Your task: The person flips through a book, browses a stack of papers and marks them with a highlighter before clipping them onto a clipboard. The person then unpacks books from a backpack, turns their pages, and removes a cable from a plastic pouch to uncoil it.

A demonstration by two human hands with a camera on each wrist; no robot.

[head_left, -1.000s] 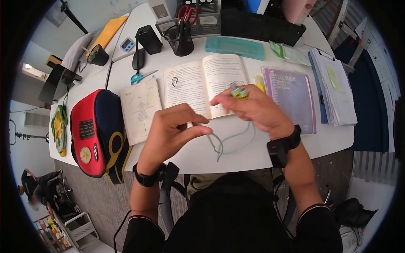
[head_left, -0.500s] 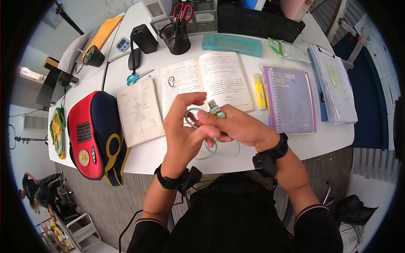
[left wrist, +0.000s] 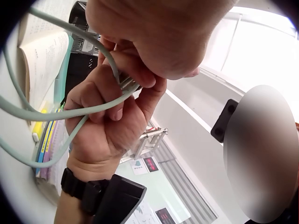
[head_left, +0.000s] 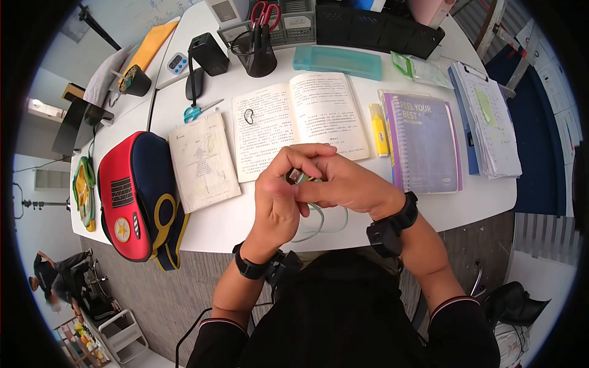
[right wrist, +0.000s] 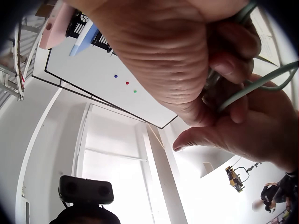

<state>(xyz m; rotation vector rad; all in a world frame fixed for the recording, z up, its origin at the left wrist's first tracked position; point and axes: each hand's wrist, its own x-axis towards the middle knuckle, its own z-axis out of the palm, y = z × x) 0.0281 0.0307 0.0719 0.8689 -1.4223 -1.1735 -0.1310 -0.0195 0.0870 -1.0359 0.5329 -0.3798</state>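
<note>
My two hands meet above the desk's front part, just before the open book [head_left: 270, 132]. The right hand [head_left: 356, 184] grips a pale green charging cable [left wrist: 60, 114] by its connector end. A metal connector [head_left: 296, 176] peeks out between the hands. The left hand [head_left: 274, 199] curls its fingers in from the other side, around the same bunch, its fingertips overlapping the right hand. Loops of the cable hang below the hands in the head view and sweep leftward in the left wrist view. Much of the gripped part is hidden by fingers.
Left of the book lie a worn booklet [head_left: 205, 162], blue scissors [head_left: 195, 113] and a red-and-navy bag [head_left: 138, 190]. A yellow highlighter [head_left: 378, 130], a spiral notebook [head_left: 426, 141] and a clipboard [head_left: 488, 122] lie right. Behind are a teal case [head_left: 337, 63] and a pen holder [head_left: 264, 58].
The hands were apart and came together; the left hand moved right and its fingers closed over the bunch. The connectors, earlier in plain sight at the right hand, are now mostly covered.
</note>
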